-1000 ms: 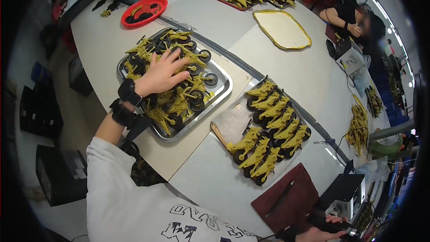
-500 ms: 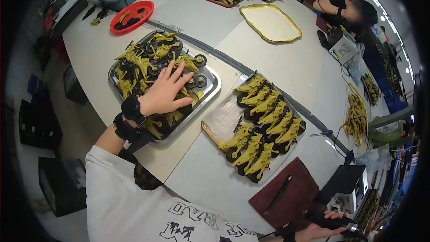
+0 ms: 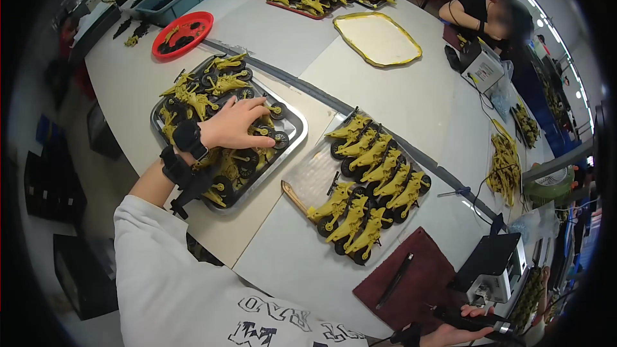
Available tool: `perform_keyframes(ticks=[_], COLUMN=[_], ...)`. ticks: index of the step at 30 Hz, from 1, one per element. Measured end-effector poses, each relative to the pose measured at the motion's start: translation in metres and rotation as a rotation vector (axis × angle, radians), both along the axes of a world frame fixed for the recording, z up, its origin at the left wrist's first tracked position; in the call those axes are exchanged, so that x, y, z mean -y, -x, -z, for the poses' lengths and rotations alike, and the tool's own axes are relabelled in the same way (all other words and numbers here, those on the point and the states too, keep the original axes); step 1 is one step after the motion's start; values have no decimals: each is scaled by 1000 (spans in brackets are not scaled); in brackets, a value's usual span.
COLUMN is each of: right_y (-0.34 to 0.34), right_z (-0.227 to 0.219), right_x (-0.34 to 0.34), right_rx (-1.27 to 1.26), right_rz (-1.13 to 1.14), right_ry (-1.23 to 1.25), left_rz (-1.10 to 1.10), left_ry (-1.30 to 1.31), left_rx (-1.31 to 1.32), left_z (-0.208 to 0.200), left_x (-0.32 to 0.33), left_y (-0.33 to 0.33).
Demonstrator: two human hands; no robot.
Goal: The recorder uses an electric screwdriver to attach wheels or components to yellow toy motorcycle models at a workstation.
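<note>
Head view: yellow-and-black toy motorcycles lie heaped at mixed angles in a shallow metal tray, at the left of the pale desk. Over the heap is the left hand, palm down and open, thumb apart from the fingers; whether a fingertip touches a wheel cannot be told. To the right, similar motorcycles form two neat rows, one longer than the other, on a clear sheet whose left part is bare. Judged from this layout, the work stands partway: the rows are ordered, whereas the heap is left unarranged. Nearer the person, a maroon cloth bears a slim black tool; beside it, the right hand is closed around a black handheld device. Beyond the metal tray are a red dish holding dark parts and, farther off, loaded trays.
</note>
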State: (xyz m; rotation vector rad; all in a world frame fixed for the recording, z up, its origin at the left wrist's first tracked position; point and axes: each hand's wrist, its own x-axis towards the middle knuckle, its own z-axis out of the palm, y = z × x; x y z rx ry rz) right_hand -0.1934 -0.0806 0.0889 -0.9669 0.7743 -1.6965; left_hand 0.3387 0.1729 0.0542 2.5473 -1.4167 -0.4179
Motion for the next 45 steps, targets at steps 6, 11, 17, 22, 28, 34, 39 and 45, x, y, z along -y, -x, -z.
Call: perform_keyframes(ticks=[6, 11, 17, 22, 28, 34, 39, 45], right_y=[0, -2, -3, -5, -16, -12, -15, -18], right_z=[-8, -7, -4, -3, -4, -5, -14, -13], right_x=[-4, 3, -2, 3, -2, -4, -10, 1], right_rx=[32, 19, -67, 2, -8, -48, -66, -33], right_rz=[-33, -37, -22, -18, 26, 19, 104, -17], right_ry=[3, 20, 58, 22, 6, 46, 12, 80], left_rz=[-78, -500, -338, -410, -358, -425, -519, -461], left_ry=[320, -299, 178, -171, 224, -79, 63, 233], left_rx=[311, 134, 346, 194, 145, 172, 305, 283], left_z=[-3, 12, -12, -2, -7, 16, -1, 60], left_x=[5, -37, -54, -77, -81, -63, -55, -108], left_y=[-7, -66, -43, -26, -46, -40, -45, -171])
